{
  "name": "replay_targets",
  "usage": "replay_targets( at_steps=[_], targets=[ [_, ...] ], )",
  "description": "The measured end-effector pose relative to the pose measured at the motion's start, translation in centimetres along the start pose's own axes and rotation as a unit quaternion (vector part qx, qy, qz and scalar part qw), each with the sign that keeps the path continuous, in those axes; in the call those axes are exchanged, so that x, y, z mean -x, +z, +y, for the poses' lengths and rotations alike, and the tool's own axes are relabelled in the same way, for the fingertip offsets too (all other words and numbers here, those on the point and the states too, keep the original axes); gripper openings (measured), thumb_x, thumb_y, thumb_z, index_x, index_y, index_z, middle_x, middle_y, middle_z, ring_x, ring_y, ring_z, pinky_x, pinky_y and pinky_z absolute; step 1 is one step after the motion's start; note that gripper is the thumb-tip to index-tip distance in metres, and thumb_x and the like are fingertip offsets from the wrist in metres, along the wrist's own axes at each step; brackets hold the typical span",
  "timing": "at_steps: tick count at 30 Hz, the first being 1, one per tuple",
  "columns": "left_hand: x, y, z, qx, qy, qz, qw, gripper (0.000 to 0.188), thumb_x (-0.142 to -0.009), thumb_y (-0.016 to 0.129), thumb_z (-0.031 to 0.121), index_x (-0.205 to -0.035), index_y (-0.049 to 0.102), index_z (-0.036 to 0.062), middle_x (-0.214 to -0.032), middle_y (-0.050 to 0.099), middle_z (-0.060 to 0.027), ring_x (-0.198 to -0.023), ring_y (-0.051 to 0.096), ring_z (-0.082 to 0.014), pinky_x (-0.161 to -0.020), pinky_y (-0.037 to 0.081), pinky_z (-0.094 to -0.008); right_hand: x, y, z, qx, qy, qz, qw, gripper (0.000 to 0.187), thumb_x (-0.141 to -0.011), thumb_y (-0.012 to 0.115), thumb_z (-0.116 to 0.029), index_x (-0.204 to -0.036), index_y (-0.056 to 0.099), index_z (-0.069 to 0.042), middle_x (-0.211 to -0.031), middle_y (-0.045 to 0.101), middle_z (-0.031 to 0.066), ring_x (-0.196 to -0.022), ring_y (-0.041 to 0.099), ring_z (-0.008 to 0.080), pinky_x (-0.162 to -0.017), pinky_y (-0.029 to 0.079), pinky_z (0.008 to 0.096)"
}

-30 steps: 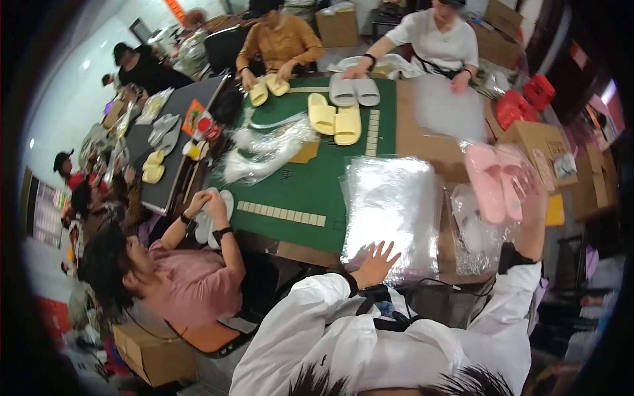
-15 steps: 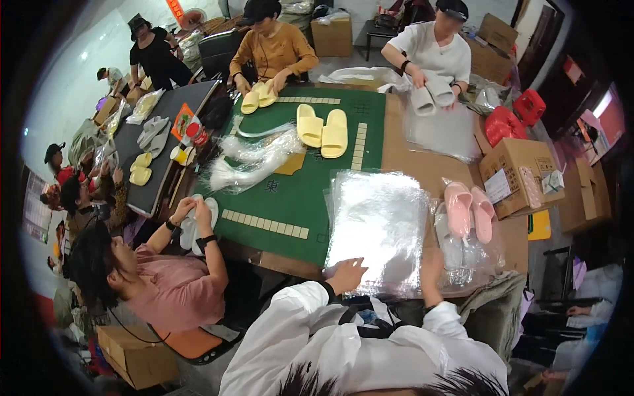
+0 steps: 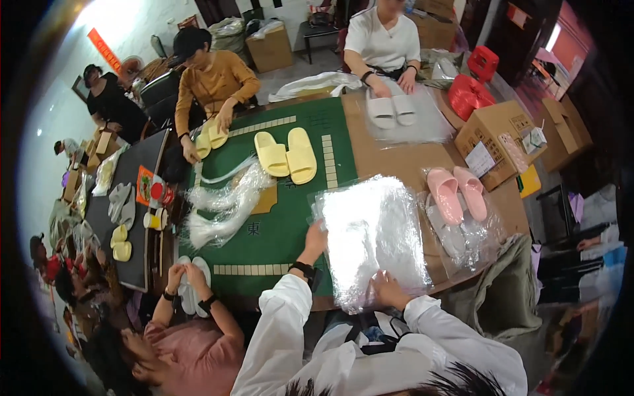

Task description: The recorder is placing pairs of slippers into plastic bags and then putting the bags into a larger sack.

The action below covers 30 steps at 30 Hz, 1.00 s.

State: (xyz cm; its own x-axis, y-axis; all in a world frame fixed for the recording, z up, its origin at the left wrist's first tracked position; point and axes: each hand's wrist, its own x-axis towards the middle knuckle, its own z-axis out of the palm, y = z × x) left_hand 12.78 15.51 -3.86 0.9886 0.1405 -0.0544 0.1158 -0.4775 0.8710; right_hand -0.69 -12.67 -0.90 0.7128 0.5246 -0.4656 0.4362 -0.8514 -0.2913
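Observation:
A stack of clear plastic bags (image 3: pixel 373 228) lies on the brown table in front of me. My left hand (image 3: pixel 316 237), with a black watch on the wrist, grips the stack's left edge. My right hand (image 3: pixel 389 289) pinches its near edge. A pair of pink slippers (image 3: pixel 457 193) rests on another clear bag just right of the stack, away from both hands. Both my sleeves are white.
Yellow slippers (image 3: pixel 287 153) and crumpled plastic (image 3: pixel 224 201) lie on the green mat (image 3: pixel 264 244). A person opposite handles white slippers (image 3: pixel 391 111). Another in orange holds yellow slippers (image 3: pixel 210 135). A person in pink sits at my left (image 3: pixel 191 330). Cardboard boxes (image 3: pixel 492 135) stand right.
My right hand has put the pink slippers down at the right and come back to the near edge of the bags. My left hand has shifted from the top of the stack to its left edge.

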Motion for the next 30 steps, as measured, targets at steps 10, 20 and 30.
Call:
replay_targets(
  at_steps=[10,20,30],
  targets=[
    [-15.4,-2.0,0.0,0.527,-0.22,0.052,0.82,0.043,-0.085,0.053,0.038,-0.118,0.041,0.0151,-0.102,0.044,-0.0092,-0.078,0.041,-0.0149,-0.063,0.041,-0.0257,0.2,-0.2,0.5,0.005,0.042,0.001,0.999,0.05,-0.079,0.05,-0.027,-0.125,0.043,-0.009,-0.136,0.027,0.0252,-0.121,0.031,0.0453,-0.097,0.03,0.0536],
    [-18.9,-1.1,-0.4,0.671,-0.213,0.195,0.683,0.023,-0.086,0.054,0.023,-0.105,0.052,0.0101,-0.096,0.051,-0.0036,-0.076,0.048,-0.0106,-0.067,0.042,-0.0229,0.3,0.4,-0.4,0.057,0.051,0.049,0.996,0.046,-0.08,0.046,-0.027,-0.121,0.046,-0.005,-0.133,0.031,0.0267,-0.118,0.035,0.0463,-0.092,0.036,0.0547],
    [-19.3,-5.6,1.3,0.561,-0.259,0.088,0.781,0.047,-0.086,0.051,0.014,-0.129,0.037,0.0253,-0.089,0.052,-0.002,-0.064,0.046,-0.0107,-0.055,0.037,-0.02,0.0,-1.2,-1.3,0.038,0.065,-0.032,0.997,0.058,-0.075,0.057,-0.026,-0.128,0.04,-0.007,-0.139,0.022,0.0234,-0.125,0.026,0.0439,-0.095,0.033,0.0549]
  ],
)
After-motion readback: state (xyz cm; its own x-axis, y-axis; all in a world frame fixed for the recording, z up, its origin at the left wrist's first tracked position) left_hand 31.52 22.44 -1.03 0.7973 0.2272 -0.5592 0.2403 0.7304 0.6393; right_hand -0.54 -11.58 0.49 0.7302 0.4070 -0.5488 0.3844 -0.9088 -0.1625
